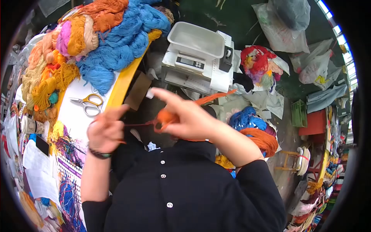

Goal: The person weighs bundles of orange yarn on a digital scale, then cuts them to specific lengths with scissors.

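Curling round orange yarn (166, 115) right of the scissors (82, 101), the right hand (191, 118) extends its forefinger; a taut strand (139, 125) runs sideways to the left hand (105, 132), whose blurred fingers seemingly pinch it.

The yarn heap (125, 33) is blue, orange, yellow, peach and pink.

The left hand (104, 131) is blurred, and the right hand (188, 118) hides part of the orange yarn (166, 116). The top edge cuts off the blue yarn (123, 48); writing on the papers (41, 183) is too small to read.
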